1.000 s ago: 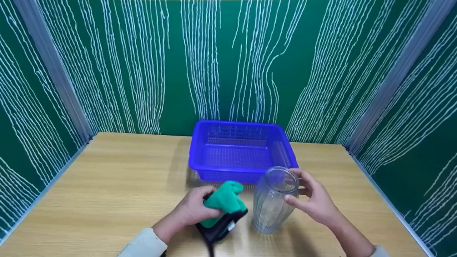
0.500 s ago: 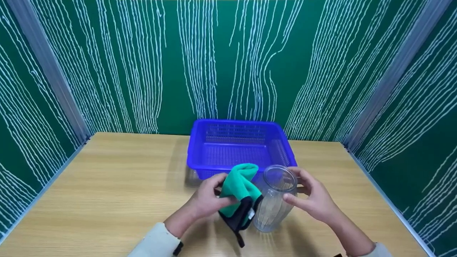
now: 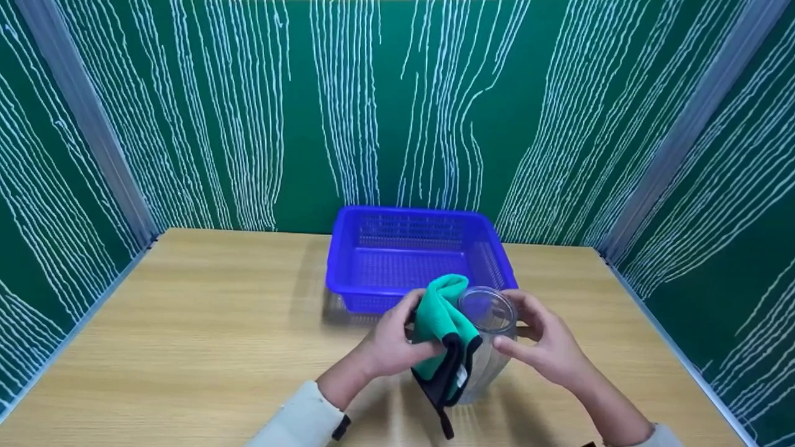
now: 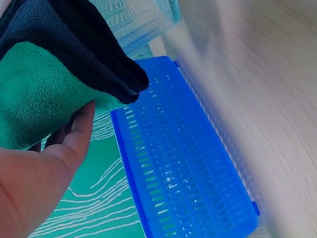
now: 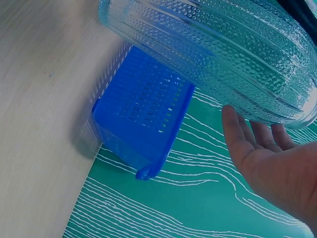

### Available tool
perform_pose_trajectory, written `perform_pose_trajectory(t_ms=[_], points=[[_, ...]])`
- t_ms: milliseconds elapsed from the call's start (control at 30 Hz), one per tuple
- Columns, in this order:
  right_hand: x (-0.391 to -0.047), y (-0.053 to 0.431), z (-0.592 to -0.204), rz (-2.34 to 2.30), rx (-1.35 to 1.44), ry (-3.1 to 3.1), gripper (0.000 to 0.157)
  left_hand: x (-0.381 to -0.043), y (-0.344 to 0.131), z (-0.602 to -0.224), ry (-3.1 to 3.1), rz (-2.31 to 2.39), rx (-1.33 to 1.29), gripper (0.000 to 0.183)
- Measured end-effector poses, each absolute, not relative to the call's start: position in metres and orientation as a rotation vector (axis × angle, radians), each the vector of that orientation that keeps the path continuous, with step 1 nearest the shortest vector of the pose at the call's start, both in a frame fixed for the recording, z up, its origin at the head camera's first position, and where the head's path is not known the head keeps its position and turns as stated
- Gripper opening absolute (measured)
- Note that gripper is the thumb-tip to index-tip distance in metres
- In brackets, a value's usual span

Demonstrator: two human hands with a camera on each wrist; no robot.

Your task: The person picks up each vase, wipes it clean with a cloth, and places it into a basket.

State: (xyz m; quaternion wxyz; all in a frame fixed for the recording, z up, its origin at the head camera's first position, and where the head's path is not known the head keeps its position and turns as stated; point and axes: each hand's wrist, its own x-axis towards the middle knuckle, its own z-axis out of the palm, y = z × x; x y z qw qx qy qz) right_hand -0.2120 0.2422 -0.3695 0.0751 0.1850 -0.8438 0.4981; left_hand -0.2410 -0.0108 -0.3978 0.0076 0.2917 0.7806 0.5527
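Green cloth (image 3: 436, 320), gripped by the left hand (image 3: 394, 347), has shifted to the left side of the vase (image 3: 490, 365), which the right hand (image 3: 549, 347) grasps; work seems centred there.

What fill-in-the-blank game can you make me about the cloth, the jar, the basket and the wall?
1. The left hand holds a green cloth with edging coloured ____.
2. You can see ____ the clear jar in the right hand.
3. The sides of the basket are full of little ____.
4. The wiggly lines on the green wall are coloured ____.

Missing words: black; through; holes; white.
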Motion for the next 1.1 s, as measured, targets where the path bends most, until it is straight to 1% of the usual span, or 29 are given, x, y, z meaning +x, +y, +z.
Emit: perform_pose_trajectory(t_ms=[200, 367, 500, 633, 867, 1100], points=[[-0.211, 0.242, -0.371, 1.492, 0.568, -2.496, 0.055, -0.239, -0.002, -0.392, 2.424, 1.712, 0.896, 0.079], [-0.212, 0.242, -0.371, 1.493, 0.558, -2.511, 0.054, -0.227, -0.001, -0.369, 2.414, 1.704, 0.862, 0.085], [-0.212, 0.242, -0.371, 1.518, 0.557, -2.515, 0.053, -0.232, 0.003, -0.37, 2.41, 1.676, 0.864, 0.088], [-0.213, 0.242, -0.372, 1.527, 0.574, -2.498, 0.051, -0.242, 0.008, -0.378, 2.408, 1.638, 0.865, 0.085], [-0.212, 0.242, -0.37, 1.54, 0.542, -2.514, 0.05, -0.245, 0.011, -0.382, 2.363, 1.637, 0.798, 0.083], [-0.212, 0.239, -0.37, 1.554, 0.506, -2.512, 0.048, -0.247, 0.01, -0.389, 2.349, 1.668, 0.789, 0.083]])
